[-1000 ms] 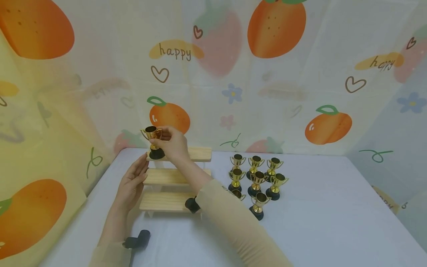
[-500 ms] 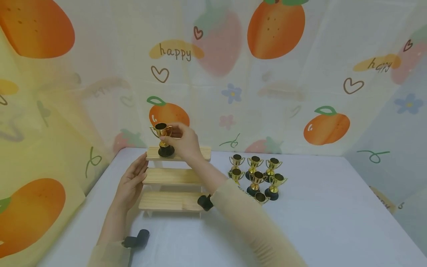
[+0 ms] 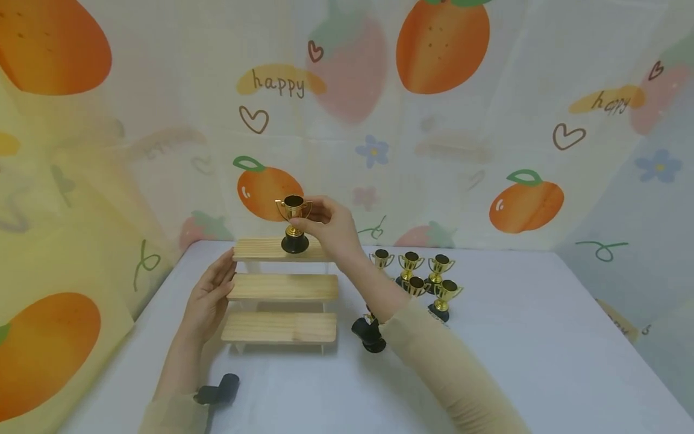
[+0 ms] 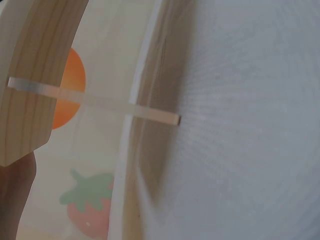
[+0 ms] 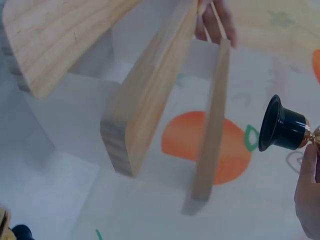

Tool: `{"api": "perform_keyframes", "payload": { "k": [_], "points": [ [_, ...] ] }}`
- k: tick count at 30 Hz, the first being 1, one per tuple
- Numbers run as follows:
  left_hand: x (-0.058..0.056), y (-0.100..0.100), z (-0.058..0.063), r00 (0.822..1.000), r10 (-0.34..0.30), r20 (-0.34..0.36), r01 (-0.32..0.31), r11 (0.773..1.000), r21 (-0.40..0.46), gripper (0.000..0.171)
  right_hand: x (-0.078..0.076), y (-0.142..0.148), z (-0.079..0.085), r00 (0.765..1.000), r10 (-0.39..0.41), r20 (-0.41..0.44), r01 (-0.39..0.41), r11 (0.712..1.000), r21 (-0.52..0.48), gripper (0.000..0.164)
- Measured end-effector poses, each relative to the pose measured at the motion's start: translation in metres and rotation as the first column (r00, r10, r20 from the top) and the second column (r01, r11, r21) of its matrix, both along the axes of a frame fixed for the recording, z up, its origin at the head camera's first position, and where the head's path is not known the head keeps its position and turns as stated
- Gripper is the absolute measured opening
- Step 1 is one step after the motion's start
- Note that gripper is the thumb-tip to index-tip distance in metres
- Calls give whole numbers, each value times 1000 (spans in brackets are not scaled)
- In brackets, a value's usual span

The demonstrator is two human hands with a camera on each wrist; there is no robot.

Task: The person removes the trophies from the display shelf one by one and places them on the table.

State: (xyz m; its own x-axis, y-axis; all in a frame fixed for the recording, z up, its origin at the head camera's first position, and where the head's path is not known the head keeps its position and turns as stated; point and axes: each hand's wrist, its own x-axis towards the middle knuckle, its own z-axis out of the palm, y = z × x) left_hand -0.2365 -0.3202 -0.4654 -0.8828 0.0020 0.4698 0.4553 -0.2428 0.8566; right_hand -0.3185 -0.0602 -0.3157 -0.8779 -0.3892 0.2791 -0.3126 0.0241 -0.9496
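Observation:
My right hand pinches a small gold trophy cup by its stem, upright at the top tier of a three-tier wooden display stand. In the right wrist view the underside rim of the trophy's black base shows apart from the top plank. At the stand's left end, my left hand holds it, fingers by the top plank and thumb by the middle one. The left wrist view shows a plank end and a pale leg, with most of that hand out of sight.
Several more gold trophies stand grouped on the white-covered table right of the stand, partly hidden by my right forearm. A fruit-print cloth hangs behind. A black wrist camera sits on my left wrist.
My right hand has moved right and slightly up with the trophy, from the top tier's left end toward its middle. My left hand stays at the stand's left end.

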Motion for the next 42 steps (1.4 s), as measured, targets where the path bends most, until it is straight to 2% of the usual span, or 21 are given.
{"api": "perform_keyframes", "payload": {
  "k": [7, 13, 20, 25, 31, 38, 42],
  "points": [
    [0, 0, 1, 1000, 2, 10, -2, 1000, -7, 58, 14, 40, 10, 999, 51, 7, -51, 998, -46, 38],
    [-1, -1, 1, 1000, 16, 20, -16, 1000, -27, 57, 21, 77, 10, 999, 17, 33, -16, 999, -46, 39],
    [2, -1, 1, 1000, -5, 12, 5, 1000, -5, 58, 26, 108, 0, 998, -14, 54, 15, 1000, -15, 40],
    [2, -1, -1, 1000, -5, 6, 5, 1000, -5, 57, 27, 126, -6, 999, -30, 28, 30, 1000, 2, 42],
    [2, -1, 0, 1000, -5, 7, 5, 1000, -13, 57, 32, 153, -18, 998, -60, 0, 60, 998, -6, 36],
    [3, -2, 3, 1000, 4, 13, -4, 999, -31, 57, 37, 180, -36, 985, -170, 15, 169, 983, 78, 38],
    [2, -3, 2, 1000, 7, 13, -6, 999, -33, 57, 38, 193, -45, 980, -196, 30, 193, 977, 86, 37]
  ]
}}
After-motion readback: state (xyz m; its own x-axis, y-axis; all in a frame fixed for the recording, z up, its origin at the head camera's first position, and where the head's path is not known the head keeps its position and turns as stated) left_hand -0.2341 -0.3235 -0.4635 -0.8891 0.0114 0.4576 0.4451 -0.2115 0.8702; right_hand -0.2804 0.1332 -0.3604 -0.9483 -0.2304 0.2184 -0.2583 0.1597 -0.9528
